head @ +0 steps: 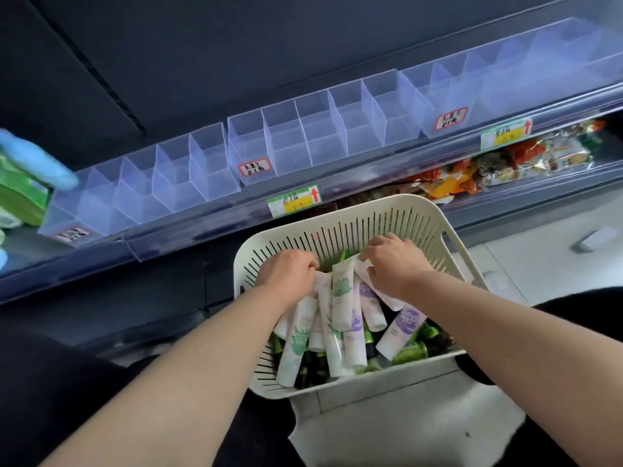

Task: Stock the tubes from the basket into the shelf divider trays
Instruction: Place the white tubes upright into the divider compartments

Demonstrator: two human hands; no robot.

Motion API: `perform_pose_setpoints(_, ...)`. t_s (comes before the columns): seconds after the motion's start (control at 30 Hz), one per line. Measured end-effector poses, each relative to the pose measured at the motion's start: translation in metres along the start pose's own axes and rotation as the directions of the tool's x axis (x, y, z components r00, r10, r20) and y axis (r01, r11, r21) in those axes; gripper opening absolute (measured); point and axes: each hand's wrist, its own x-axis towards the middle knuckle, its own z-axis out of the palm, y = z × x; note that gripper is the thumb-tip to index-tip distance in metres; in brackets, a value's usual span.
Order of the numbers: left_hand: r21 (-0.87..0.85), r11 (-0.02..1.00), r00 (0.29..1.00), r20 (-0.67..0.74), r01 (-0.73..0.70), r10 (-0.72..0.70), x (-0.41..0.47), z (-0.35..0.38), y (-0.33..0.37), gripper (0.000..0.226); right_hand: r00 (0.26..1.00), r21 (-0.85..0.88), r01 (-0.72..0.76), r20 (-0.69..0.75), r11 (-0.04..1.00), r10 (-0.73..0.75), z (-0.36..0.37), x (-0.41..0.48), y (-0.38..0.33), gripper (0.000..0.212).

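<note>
Both hands reach into the basket (337, 224): the left hand (286, 271) grasps white tubes (340, 298), and the right hand (391, 261) clutches another. The clear divider trays (313, 136) sit on the shelf (202, 227) above.

The left hand (286, 272) and right hand (395, 262) each grip white plastic squeeze tubes (341, 299) inside a cream slotted plastic basket (337, 212). Beyond the basket, clear plastic divider trays (323, 133) line a dark shelf (188, 246).
</note>
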Motion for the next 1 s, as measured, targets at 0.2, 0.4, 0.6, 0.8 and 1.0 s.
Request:
perform_pose_setpoints(0.2, 0.047, 0.997, 0.998, 0.038, 0.053, -0.055, -0.012, -0.039, -0.022, 0.032, 0.996, -0.067, 0.072, -0.049, 0.995, -0.076, -0.03, 0.014, -0.029, 0.039)
perform_pose_setpoints(0.4, -0.052, 0.993, 0.979, -0.168, 0.106, -0.113, -0.04, -0.054, -0.034, 0.033, 0.979, -0.1, 0.139, -0.138, 0.985, -0.152, -0.051, 0.007, -0.047, 0.047)
perform_pose_setpoints(0.6, -0.026, 0.993, 0.962, -0.247, 0.113, -0.116, -0.048, -0.066, -0.039, 0.035, 0.95, -0.119, 0.172, -0.241, 0.978, -0.197, -0.075, 0.013, -0.06, 0.046)
perform_pose_setpoints(0.8, -0.029, 0.994, 0.894, -0.435, 0.104, -0.106, -0.04, -0.093, -0.052, 0.039, 0.876, -0.17, 0.158, -0.43, 0.973, -0.218, -0.104, 0.035, -0.061, 0.056)
perform_pose_setpoints(1.0, 0.013, 0.943, 0.858, -0.419, 0.332, -0.296, -0.028, -0.117, -0.072, 0.073, 0.905, -0.215, 0.112, -0.381, 0.97, -0.189, -0.114, 0.071, -0.073, 0.073)
